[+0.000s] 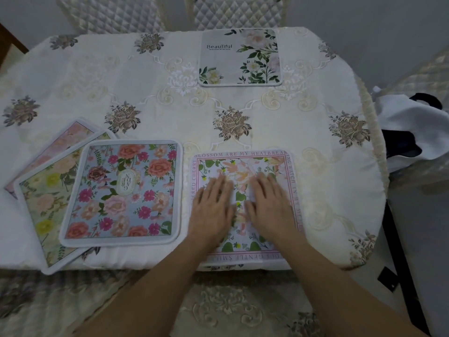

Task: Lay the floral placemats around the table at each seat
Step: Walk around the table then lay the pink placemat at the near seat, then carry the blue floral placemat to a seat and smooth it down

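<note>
A white placemat with a pink lettered border [274, 166] lies at the near edge of the table, right of centre. My left hand [212, 210] and my right hand [268, 206] both press flat on it, fingers straight, side by side. To its left is a loose stack: a blue placemat with pink and orange roses [121, 193] on top, a yellow-green floral one [41, 205] under it, and a pink one [63, 139] at the bottom. At the far edge a grey placemat reading "Beautiful" [240, 57] lies in front of a chair.
The table carries a cream embroidered cloth [150, 93] with rose motifs. Two quilted chair backs [238, 13] stand behind the far edge. A white and dark bag [413, 127] sits off the table's right side. A patterned rug [230, 310] shows below the near edge.
</note>
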Demonstrator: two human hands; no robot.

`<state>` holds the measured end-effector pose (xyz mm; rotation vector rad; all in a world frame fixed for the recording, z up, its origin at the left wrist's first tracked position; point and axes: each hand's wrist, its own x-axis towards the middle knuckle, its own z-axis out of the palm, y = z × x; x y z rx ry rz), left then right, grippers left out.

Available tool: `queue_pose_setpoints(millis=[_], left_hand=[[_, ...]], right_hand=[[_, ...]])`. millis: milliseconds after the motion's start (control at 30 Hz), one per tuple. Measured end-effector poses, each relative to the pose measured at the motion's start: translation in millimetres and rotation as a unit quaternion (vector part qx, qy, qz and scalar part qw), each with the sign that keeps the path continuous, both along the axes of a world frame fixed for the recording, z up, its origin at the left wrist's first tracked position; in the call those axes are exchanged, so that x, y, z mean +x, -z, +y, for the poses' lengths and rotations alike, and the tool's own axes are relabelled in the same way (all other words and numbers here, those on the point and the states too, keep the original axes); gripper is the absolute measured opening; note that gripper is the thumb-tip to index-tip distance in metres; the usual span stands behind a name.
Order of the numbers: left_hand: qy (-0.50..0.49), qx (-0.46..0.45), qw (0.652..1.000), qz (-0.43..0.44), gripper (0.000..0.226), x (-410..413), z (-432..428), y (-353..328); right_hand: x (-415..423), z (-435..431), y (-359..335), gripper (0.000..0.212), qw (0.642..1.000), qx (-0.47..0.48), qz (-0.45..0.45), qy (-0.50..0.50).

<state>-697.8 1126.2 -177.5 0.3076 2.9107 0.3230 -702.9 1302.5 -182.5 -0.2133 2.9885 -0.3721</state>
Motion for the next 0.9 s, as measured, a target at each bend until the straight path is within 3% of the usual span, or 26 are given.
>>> queue_pose_setpoints(millis=[233,433,567,900], left_hand=[[-0.014,-0.035,0.999,0.024,0.066,4.6,-21.9,23.3],[-0.001,-0.044,0.999,-0.02,0.067,2.7,-24.7,15.1],[-0.032,-0.033,0.998,-0.043,0.067,6.2,-39.0,-13.5],[-0.172,-0.048,0.984,-0.01,0.067,41.4,-123.4,-103.3]], right_hand=[[10.5,40.4,19.6,0.074,0.999,0.041,-0.005,0.024],[8.2,52.8,16.8,0.077,0.998,0.048,-0.045,0.018],[3.5,49.8,-7.6,0.074,0.993,0.074,-0.087,0.0],[-33.7,-0.9,-90.3,0.067,0.996,0.06,-0.044,-0.045]])
